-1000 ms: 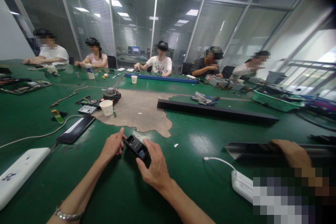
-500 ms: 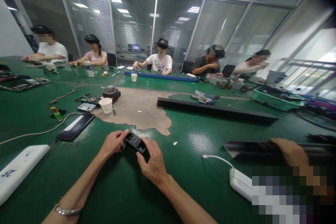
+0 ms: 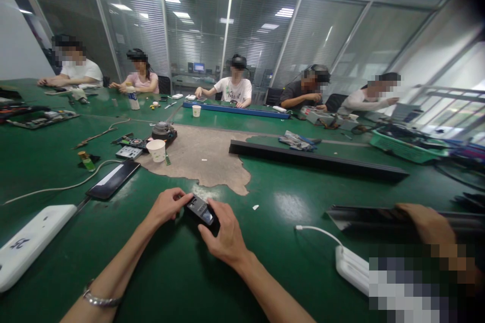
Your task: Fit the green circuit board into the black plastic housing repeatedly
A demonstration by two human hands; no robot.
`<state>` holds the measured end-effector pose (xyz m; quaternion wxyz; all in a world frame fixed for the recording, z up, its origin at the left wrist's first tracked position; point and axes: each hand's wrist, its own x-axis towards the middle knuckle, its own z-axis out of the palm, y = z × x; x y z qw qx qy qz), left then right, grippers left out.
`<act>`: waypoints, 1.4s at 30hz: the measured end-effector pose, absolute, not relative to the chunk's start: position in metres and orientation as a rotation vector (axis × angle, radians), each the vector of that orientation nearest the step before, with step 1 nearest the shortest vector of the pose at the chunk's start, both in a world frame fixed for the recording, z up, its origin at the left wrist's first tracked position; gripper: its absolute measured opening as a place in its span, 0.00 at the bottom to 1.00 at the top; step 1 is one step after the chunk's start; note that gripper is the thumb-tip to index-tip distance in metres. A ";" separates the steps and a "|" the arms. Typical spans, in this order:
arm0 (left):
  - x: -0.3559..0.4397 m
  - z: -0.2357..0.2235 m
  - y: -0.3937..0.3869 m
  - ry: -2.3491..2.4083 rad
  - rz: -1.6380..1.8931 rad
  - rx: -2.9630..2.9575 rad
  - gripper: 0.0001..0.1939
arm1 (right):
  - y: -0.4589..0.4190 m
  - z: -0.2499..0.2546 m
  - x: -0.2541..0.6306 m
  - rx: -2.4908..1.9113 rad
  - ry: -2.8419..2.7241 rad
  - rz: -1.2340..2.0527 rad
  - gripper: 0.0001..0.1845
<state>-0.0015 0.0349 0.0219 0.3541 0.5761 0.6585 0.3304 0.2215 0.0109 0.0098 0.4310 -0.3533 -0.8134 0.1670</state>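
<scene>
Between my hands, above the green tabletop, is a small black oblong handheld device (image 3: 201,210) with slots and a shiny patch on its upper face. My left hand (image 3: 169,207) pinches its far left end, the thumb on top and the other fingers curled below. At the near right end, my right hand (image 3: 227,232) grips it between thumb and fingers. The underside of the device is hidden. To the left of my left hand lie a black phone (image 3: 115,179) and a white power bank (image 3: 36,247). A white paper scrap (image 3: 255,207) rests beyond my right hand.
A paper cup (image 3: 156,151) and a disassembled device (image 3: 162,133) stand by a bare brown patch (image 3: 204,156). A long black profile (image 3: 314,160) lies ahead. At right, another person's hand (image 3: 428,222) rests on a black profile, near a white charger (image 3: 350,267). Several people sit opposite.
The view has shifted slightly, so most things appear a little to the right. The device has tilted a little in my hands, and its face catches more light. Both hands keep their hold.
</scene>
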 end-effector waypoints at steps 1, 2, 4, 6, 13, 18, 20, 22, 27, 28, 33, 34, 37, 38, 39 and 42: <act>-0.002 0.021 0.036 1.701 0.850 1.485 0.26 | 0.011 0.009 0.221 -0.878 -2.032 0.417 0.32; -0.002 0.020 0.037 1.699 0.851 1.477 0.26 | 0.011 0.008 0.219 -0.876 -2.034 0.425 0.31; -0.002 0.017 0.038 1.702 0.864 1.455 0.27 | 0.011 0.006 0.215 -0.884 -2.024 0.449 0.30; -0.001 0.016 0.038 1.702 0.886 1.435 0.28 | 0.011 0.005 0.210 -0.901 -2.009 0.458 0.31; -0.003 0.014 0.039 1.686 0.976 1.362 0.34 | 0.006 0.006 0.203 -0.907 -2.045 0.366 0.32; -0.006 0.010 0.042 1.707 0.984 1.293 0.39 | 0.003 0.017 0.202 -0.946 -1.997 0.439 0.32; -0.007 0.010 0.042 1.710 0.997 1.277 0.40 | 0.003 0.026 0.203 -0.959 -1.928 0.448 0.32; -0.007 0.011 0.041 1.698 1.004 1.270 0.42 | 0.006 0.036 0.208 -0.976 -1.845 0.445 0.31; -0.006 0.011 0.041 1.708 0.981 1.259 0.42 | 0.027 0.050 0.247 -1.067 -1.697 0.431 0.26; -0.007 0.010 0.042 1.711 0.978 1.261 0.41 | 0.031 0.048 0.256 -1.108 -1.685 0.441 0.26; -0.008 0.009 0.043 1.708 0.960 1.283 0.41 | 0.037 0.024 0.291 -1.208 -1.721 0.425 0.25; -0.007 0.009 0.043 1.710 0.960 1.284 0.41 | 0.036 0.019 0.294 -1.208 -1.740 0.414 0.26; -0.007 0.009 0.043 1.714 0.973 1.274 0.41 | 0.032 0.008 0.297 -1.219 -1.792 0.385 0.26; -0.007 0.009 0.043 1.715 0.978 1.267 0.41 | 0.032 0.006 0.298 -1.221 -1.813 0.377 0.26; -0.007 0.009 0.043 1.719 0.978 1.257 0.40 | 0.031 0.004 0.299 -1.220 -1.837 0.371 0.26; -0.007 0.007 0.045 1.731 0.964 1.238 0.40 | 0.031 0.001 0.301 -1.205 -1.893 0.355 0.27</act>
